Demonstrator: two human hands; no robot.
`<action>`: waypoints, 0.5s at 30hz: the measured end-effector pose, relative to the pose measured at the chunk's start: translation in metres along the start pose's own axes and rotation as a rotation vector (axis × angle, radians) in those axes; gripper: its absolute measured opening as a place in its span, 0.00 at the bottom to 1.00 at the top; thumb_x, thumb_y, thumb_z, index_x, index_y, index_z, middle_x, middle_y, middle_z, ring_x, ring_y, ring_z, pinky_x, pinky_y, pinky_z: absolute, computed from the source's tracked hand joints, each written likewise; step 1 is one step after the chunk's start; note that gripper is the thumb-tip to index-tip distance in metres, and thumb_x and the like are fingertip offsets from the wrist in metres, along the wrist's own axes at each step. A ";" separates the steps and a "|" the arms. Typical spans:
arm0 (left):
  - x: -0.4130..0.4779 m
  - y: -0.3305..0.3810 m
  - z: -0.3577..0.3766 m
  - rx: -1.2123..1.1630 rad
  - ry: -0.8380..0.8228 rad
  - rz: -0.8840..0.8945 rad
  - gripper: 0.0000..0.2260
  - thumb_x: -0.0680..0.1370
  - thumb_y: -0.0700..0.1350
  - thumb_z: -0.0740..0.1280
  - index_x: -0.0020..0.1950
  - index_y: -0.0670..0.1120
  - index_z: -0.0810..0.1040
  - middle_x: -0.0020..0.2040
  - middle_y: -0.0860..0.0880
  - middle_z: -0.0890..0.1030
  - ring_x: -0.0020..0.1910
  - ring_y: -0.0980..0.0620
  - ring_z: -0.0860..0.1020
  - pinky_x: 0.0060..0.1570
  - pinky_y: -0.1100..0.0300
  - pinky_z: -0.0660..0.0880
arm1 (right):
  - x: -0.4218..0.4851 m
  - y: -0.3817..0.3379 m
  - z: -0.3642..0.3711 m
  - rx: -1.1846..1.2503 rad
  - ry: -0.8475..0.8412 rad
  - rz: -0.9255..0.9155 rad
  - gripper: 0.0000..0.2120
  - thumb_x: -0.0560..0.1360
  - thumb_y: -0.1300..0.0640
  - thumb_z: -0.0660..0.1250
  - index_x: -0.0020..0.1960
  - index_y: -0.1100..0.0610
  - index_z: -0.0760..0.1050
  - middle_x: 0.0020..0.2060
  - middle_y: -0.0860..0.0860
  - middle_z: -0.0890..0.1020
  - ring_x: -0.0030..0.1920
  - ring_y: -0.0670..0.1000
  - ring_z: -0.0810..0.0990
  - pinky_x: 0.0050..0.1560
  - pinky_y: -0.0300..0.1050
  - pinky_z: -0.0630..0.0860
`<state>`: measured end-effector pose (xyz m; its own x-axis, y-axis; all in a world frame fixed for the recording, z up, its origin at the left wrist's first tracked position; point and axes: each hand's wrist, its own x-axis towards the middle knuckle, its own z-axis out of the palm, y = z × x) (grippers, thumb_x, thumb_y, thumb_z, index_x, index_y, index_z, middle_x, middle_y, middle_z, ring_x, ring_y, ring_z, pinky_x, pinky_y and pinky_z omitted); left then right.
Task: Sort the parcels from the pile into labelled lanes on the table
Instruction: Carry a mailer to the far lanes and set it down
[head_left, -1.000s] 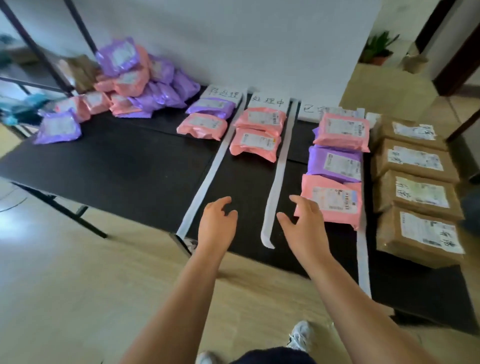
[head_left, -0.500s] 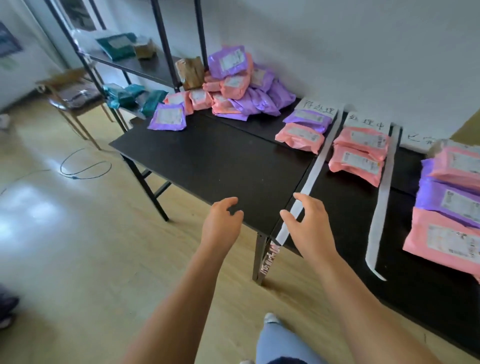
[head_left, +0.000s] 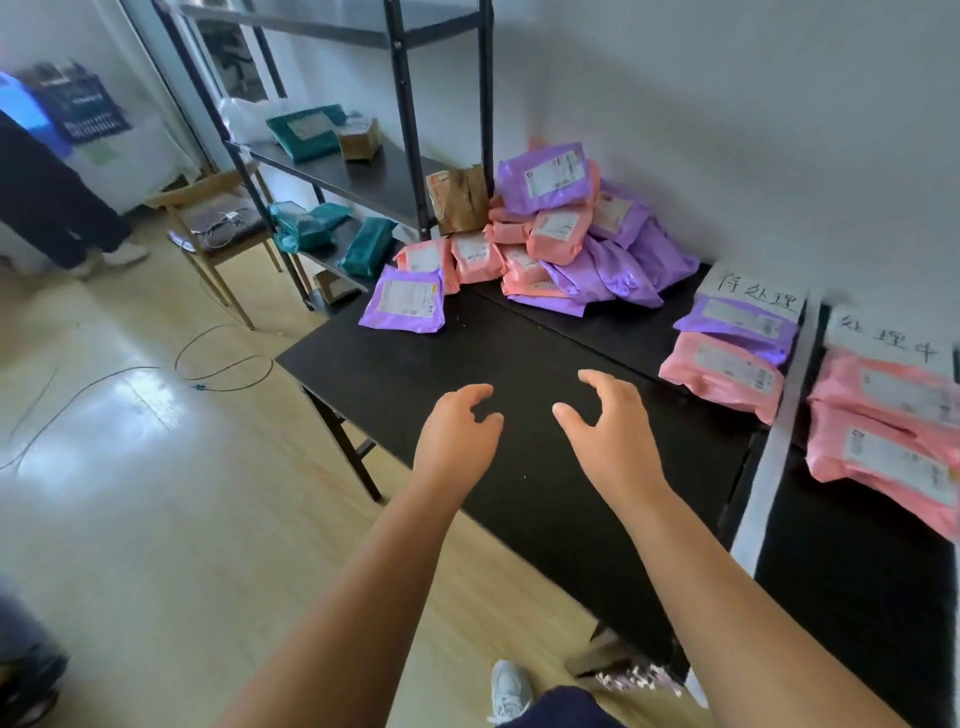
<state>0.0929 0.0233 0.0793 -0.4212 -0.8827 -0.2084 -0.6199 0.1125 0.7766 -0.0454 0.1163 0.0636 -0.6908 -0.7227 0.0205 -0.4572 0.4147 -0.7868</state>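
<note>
Left hand (head_left: 457, 436) and right hand (head_left: 605, 434) hover relaxed, empty, over the black worktop (head_left: 415, 358); pink-and-purple plastic parcel pile (head_left: 561, 244) lies beyond them

Lit brightly and evenly by soft daylight, strongest toward ten o'clock. Washes out to blue-white at the frame edge there. Throws a broad pale glare across the glossy floor (head_left: 130, 395) at nine o'clock, with shadows faint and soft-edged beside the black table (head_left: 415, 364). Leaves the white wall (head_left: 727, 130) at one o'clock flat and even. Renders the left hand (head_left: 457, 436), right hand (head_left: 608, 431) and the pile (head_left: 561, 239) at twelve o'clock reasonably sharp. Smears toward the rim, blurring the printed labels on the pink parcels (head_left: 878, 467) at three o'clock beyond reading and the dark shape (head_left: 26, 675) at eight o'clock past telling. Bows and tilts the rack (head_left: 402, 104) uprights at eleven o'clock with wide-angle distortion.
</note>
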 end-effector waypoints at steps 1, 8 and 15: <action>0.016 0.002 -0.006 0.003 0.008 0.007 0.20 0.81 0.45 0.64 0.73 0.52 0.71 0.68 0.51 0.75 0.61 0.53 0.76 0.55 0.59 0.75 | 0.016 -0.008 0.006 -0.007 -0.004 -0.007 0.23 0.78 0.51 0.69 0.72 0.51 0.69 0.69 0.48 0.71 0.70 0.48 0.69 0.68 0.45 0.68; 0.106 0.006 -0.033 -0.024 -0.030 0.015 0.20 0.80 0.46 0.64 0.73 0.53 0.71 0.68 0.51 0.74 0.60 0.52 0.77 0.50 0.59 0.75 | 0.089 -0.038 0.042 -0.050 0.006 0.003 0.24 0.78 0.50 0.69 0.72 0.51 0.69 0.69 0.49 0.71 0.70 0.50 0.69 0.69 0.49 0.70; 0.216 0.012 -0.047 0.006 -0.174 0.133 0.20 0.80 0.45 0.65 0.73 0.52 0.71 0.69 0.51 0.74 0.62 0.53 0.76 0.52 0.62 0.71 | 0.161 -0.053 0.076 -0.084 0.137 0.111 0.24 0.78 0.51 0.69 0.72 0.52 0.69 0.68 0.50 0.71 0.70 0.51 0.69 0.65 0.45 0.67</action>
<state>0.0258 -0.1874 0.0721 -0.6075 -0.7676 -0.2042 -0.5550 0.2263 0.8005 -0.0896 -0.0636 0.0624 -0.8066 -0.5906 0.0246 -0.4152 0.5364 -0.7347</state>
